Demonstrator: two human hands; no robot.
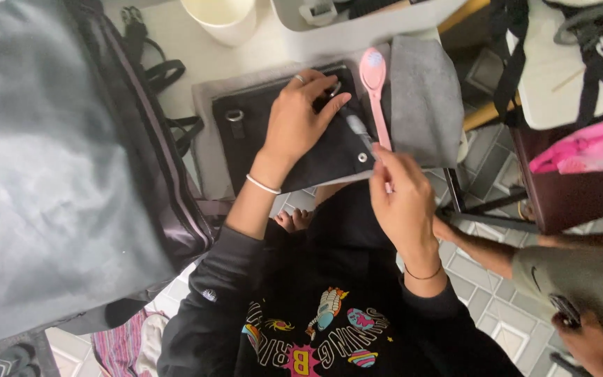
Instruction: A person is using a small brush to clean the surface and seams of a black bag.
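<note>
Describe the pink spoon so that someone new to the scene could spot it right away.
Start at the black pouch lying on the table under the left hand. Along its right edge, against the grey cloth, lies the pink spoon, bowl pointing away, its handle pinched by the right hand. Nothing else on the table is pink.

Flat black fabric pouch (pixel 294 143) on the white counter (pixel 197 52); long pink plastic spoon (pixel 375 91) at its right edge, folded grey felt cloth (pixel 423 98) further right, white round cup (pixel 221 17) behind.

Matt black cloth pouch (pixel 315 150) (glossy pink plastic spoon (pixel 375 87))
</note>
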